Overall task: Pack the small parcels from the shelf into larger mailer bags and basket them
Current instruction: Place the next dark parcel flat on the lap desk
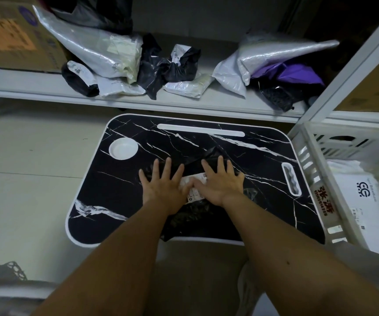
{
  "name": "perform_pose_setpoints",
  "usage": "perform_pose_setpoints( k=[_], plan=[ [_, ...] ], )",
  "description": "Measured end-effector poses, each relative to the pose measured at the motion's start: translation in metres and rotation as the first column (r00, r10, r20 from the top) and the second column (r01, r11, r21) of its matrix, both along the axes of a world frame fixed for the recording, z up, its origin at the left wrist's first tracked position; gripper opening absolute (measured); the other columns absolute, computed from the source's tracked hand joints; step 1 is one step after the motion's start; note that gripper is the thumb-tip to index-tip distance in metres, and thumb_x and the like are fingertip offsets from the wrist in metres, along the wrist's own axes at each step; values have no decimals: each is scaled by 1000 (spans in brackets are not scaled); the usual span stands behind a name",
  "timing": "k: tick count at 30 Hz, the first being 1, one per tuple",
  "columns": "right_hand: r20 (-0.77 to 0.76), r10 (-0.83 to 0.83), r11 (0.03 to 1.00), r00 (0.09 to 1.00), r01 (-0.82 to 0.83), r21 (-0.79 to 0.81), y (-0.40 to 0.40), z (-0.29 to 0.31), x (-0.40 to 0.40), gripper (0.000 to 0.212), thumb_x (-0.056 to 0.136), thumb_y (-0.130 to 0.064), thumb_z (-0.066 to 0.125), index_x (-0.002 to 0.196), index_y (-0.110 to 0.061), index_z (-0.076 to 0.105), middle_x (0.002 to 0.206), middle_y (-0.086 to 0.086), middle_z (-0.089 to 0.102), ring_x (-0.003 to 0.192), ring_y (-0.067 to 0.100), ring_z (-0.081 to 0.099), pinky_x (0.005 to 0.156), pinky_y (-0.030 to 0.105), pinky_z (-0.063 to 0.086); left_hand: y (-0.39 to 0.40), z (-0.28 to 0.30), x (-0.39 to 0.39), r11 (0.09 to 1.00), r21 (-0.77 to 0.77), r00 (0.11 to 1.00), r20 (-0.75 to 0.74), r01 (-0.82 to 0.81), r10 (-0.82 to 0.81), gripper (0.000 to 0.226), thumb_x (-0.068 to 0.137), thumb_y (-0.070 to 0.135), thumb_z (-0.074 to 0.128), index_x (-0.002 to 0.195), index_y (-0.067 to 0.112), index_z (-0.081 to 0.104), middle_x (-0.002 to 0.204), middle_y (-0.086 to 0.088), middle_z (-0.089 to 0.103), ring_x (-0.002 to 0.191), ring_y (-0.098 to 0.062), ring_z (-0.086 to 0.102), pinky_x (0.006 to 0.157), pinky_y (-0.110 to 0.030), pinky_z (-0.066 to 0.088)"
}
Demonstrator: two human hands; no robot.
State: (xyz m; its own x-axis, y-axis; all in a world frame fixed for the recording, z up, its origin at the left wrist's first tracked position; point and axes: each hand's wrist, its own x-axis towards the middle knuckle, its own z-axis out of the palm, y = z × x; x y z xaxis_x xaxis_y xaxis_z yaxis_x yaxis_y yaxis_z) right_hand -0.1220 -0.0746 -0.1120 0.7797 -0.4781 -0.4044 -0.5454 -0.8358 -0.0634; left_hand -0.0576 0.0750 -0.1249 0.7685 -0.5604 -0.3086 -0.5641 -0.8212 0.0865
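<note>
Pressing down with both palms, I have a black mailer bag [197,215] flat on the lap desk [120,197] in front of me. Largest first: the shelf [54,84] runs across the far side, its white board carrying a cardboard box [8,37] at the left end and a scatter of small parcels. Among them are a long silver parcel [86,44], a crumpled black parcel [168,65] with a white label in the middle, a flat white parcel [188,86] just beside it, and a silver and purple heap [282,65] toward the right post. The desk has a black marble-pattern top with a white rim, a round white cup recess [123,148] at its far left and a long white slot [201,130] along its far edge. The basket [307,165], white and slotted, stands just beside the desk on my right, with a white mailer [357,201] lying inside it. The black bag lies near the desk's middle, its near edge hanging over the desk's front rim, and a white label [195,190] shows between my thumbs. My left hand [163,185] rests spread flat on the bag's left part, fingers straight and apart, gripping nothing. My right hand [221,183] lies the same way on the right part, thumb nearly meeting the other thumb.
</note>
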Motion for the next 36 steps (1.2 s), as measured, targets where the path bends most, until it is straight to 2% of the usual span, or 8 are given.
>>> perform_pose_setpoints(
  k=[5, 8, 11, 13, 17, 26, 31, 36],
  plan=[
    [-10, -53, 998, 999, 53, 29, 2, 3, -2, 73, 90, -74, 14, 153, -41, -3, 162, 3, -17, 148, 30, -13, 113, 63, 3, 7, 1, -3, 998, 16, 998, 2, -67, 66, 90, 76, 85, 2, 150, 36, -13, 159, -6, -19, 145, -34, -20, 110, -68, -1],
    [28, -101, 994, 995, 100, 34, 7, 2, -4, 62, 98, -61, 12, 154, -38, -2, 162, 5, -13, 148, 30, -12, 114, 64, 3, 10, 4, -7, 999, 50, 992, 125, -13, 7, 98, 78, 83, 6, 152, 21, -11, 159, -12, -16, 146, -33, -18, 111, -67, -3],
    [101, -155, 988, 983, 156, -8, 15, -3, -15, 57, 101, -51, 10, 154, -34, 0, 163, 8, -9, 148, 31, -12, 114, 63, 3, 5, 11, -15, 990, 37, 957, 251, 137, -142, 88, 92, 69, 16, 152, 8, -3, 160, -17, -9, 147, -31, -12, 116, -59, -1],
    [125, -212, 977, 969, 212, 7, 19, -5, -23, 56, 101, -51, 9, 154, -35, 3, 163, 7, -8, 148, 32, -12, 114, 64, 4, -3, 16, -24, 983, -9, 965, 191, 185, -180, 71, 100, 48, 26, 152, 6, 4, 160, -17, -1, 148, -30, -6, 118, -54, 5],
    [98, -344, 939, 934, 341, 47, 21, -4, -26, 57, 100, -54, 9, 154, -38, 2, 163, 5, -9, 147, 36, -13, 113, 65, 4, -4, 8, -38, 998, -65, 1000, -21, -17, 16, 66, 98, 56, 14, 153, 23, -2, 160, -9, -12, 146, -33, -15, 113, -62, 4],
    [63, -388, 921, 919, 389, 1, 17, -2, -19, 61, 99, -56, 11, 154, -31, 9, 162, 13, 1, 148, 35, -3, 113, 66, 0, 4, 6, -16, 987, 74, 990, 15, 142, -144, 73, 91, 69, 4, 150, 32, -15, 159, -10, -19, 145, -35, -18, 114, -62, -4],
    [319, -373, 902, 871, 421, -97, -6, 18, -5, 46, 101, -45, 28, 133, -19, 47, 140, 8, 47, 137, 28, 32, 113, 60, 14, -13, 26, 9, 992, -81, 990, 113, 92, -82, 64, 97, 59, 8, 152, 28, 12, 160, -7, 12, 148, -26, 4, 115, -60, -4],
    [602, -328, 870, 728, 481, -106, -61, 52, 23, 28, 98, -32, 42, 116, -15, 52, 121, 10, 54, 117, 30, 47, 102, 48, 35, -63, 49, 48, 960, -238, 970, 221, 150, -97, 60, 99, 53, 14, 151, 23, 20, 160, -9, 15, 148, -24, 6, 117, -54, 2]
  ],
)
